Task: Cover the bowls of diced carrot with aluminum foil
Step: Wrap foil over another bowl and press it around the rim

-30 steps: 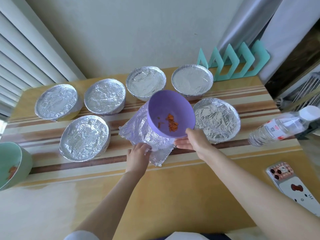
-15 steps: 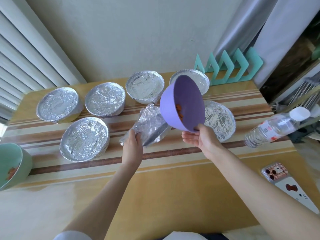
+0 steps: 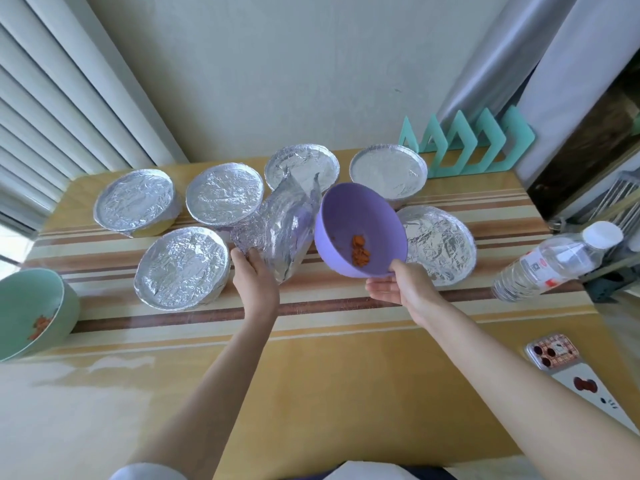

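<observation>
My right hand (image 3: 401, 289) grips the near rim of a purple bowl (image 3: 349, 226), lifted off the table and tilted toward me, with a few pieces of diced carrot (image 3: 360, 252) inside. My left hand (image 3: 254, 275) holds a crumpled sheet of aluminum foil (image 3: 284, 223) raised upright just left of the bowl. Several foil-covered bowls stand on the table behind, such as one covered bowl (image 3: 181, 268) at the near left and another covered bowl (image 3: 438, 244) behind the purple bowl. An uncovered green bowl (image 3: 52, 306) with carrot sits at the left edge.
A plastic water bottle (image 3: 554, 261) lies on its side at the right. A phone (image 3: 581, 372) in a patterned case lies at the near right. A teal zigzag rack (image 3: 467, 147) stands at the back right. The striped yellow tablecloth (image 3: 311, 393) stretches toward me.
The purple bowl has tipped back so its opening faces me again, and has moved slightly right. My left hand has lifted the foil sheet higher and more upright beside the bowl.
</observation>
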{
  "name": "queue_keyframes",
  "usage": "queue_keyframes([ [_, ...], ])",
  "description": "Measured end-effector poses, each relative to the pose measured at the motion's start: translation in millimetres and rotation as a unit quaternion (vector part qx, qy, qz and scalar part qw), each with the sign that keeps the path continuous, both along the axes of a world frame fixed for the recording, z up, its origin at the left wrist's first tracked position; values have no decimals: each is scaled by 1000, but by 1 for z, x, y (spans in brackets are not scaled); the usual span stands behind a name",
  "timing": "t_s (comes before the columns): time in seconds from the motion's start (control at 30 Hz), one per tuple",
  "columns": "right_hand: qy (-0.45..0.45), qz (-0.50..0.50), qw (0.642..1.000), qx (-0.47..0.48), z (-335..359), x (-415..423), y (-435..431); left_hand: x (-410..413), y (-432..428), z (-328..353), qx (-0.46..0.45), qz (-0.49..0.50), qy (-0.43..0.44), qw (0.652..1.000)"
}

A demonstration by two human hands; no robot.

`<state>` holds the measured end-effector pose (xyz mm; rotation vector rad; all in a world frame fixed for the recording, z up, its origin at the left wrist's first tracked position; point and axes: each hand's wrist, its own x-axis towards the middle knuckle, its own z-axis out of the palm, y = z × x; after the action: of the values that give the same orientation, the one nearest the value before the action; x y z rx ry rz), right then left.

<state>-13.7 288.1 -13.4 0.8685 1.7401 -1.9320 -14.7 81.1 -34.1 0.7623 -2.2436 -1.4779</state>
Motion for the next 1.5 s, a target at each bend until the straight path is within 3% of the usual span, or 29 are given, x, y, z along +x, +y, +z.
queue_keyframes([
  [0.07,21,-19,1000,-13,5,-2,-1,3,-1,-3,-9,-22,-1,1000],
  [0.2,68,-54,995,-42,22,-14,3,10,4,-20,-61,-147,-119,980],
  [0.3,75,-32,995,-53,31,-21,-3,18,9,-32,-58,-181,-138,972],
  [0.47,20,-7,993,-119,20,-23,-29,25,7,-22,-12,-97,-103,990],
  [0.6,-23,-4,994,-107,0,-18,-37,21,-13,-5,29,20,-40,999],
  [0.77,-33,54,998,-5,-19,-14,-36,13,-28,13,32,76,32,996],
  [1.1,-27,145,981,128,-36,-9,-40,27,-27,30,-6,-8,130,991],
  [1.23,117,177,899,382,-23,-3,-39,38,-32,34,-107,-83,174,975],
  [1.27,159,157,899,376,-14,0,-44,43,-34,33,-141,-107,178,968],
  [1.33,189,113,938,266,10,5,-59,56,-36,29,-189,-163,175,952],
  [1.4,139,108,980,96,35,9,-75,71,-39,22,-234,-218,176,931],
  [1.43,113,130,984,49,44,10,-83,78,-41,19,-259,-241,177,919],
  [1.5,90,182,978,52,45,12,-94,90,-46,13,-297,-275,184,896],
])
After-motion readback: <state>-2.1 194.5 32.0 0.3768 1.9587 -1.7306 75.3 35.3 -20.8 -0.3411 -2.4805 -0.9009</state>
